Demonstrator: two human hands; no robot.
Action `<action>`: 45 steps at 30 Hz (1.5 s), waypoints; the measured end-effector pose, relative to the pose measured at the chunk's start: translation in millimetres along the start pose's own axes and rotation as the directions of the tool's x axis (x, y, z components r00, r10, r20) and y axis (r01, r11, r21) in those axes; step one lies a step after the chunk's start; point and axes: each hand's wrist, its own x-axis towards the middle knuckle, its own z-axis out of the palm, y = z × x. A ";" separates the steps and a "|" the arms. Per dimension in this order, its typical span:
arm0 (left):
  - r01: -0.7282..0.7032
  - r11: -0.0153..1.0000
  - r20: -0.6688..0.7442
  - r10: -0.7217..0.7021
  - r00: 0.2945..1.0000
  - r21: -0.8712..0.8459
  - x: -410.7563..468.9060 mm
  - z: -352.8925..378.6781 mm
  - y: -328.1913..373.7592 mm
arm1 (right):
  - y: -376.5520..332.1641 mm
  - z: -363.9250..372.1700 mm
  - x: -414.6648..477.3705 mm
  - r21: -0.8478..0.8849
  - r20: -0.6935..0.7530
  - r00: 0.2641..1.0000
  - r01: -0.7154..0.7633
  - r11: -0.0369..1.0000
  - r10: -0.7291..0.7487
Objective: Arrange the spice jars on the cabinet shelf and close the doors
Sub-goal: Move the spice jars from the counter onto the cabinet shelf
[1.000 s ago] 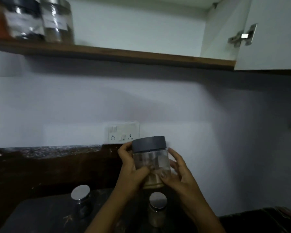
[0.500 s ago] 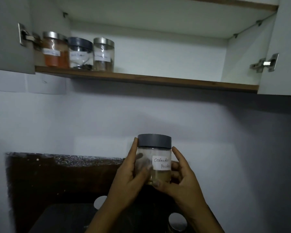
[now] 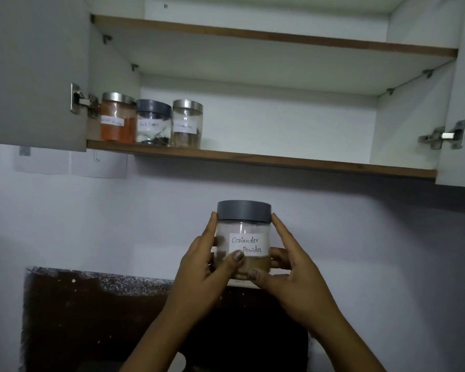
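Coriander jar (image 3: pixel 243 237) at lower centre is gripped in your left hand (image 3: pixel 202 267) and right hand (image 3: pixel 293 272) — well below the shelf (image 3: pixel 279 160). Lifted carelessly, it could clip the shelf edge or topple the upper-left jars (image 3: pixel 153 122).

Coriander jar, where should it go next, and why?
Probably lift the coriander powder jar, held by the left hand and right hand, onto the lower shelf right of the rightmost jar: three jars line its left end, and room shows beside them.
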 end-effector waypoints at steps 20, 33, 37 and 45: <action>-0.295 0.902 -0.068 0.331 0.941 0.314 198.3 -42.8 29.6 | -53.0 -5.6 193.8 -0.298 -0.174 0.888 0.365 0.882 -0.426; -0.224 0.844 -0.241 0.376 0.895 0.487 257.1 -17.9 -20.9 | -20.5 3.4 273.6 -0.597 -0.206 0.921 0.150 0.788 -0.332; -0.153 0.772 -0.277 0.394 0.876 0.617 268.7 -14.4 -26.1 | -19.0 11.0 286.0 -0.733 -0.235 0.929 0.024 0.680 -0.285; -0.045 0.712 -0.313 0.364 0.877 0.701 274.1 -13.8 -29.4 | -11.1 24.4 293.8 -0.804 -0.251 0.899 0.013 0.595 -0.360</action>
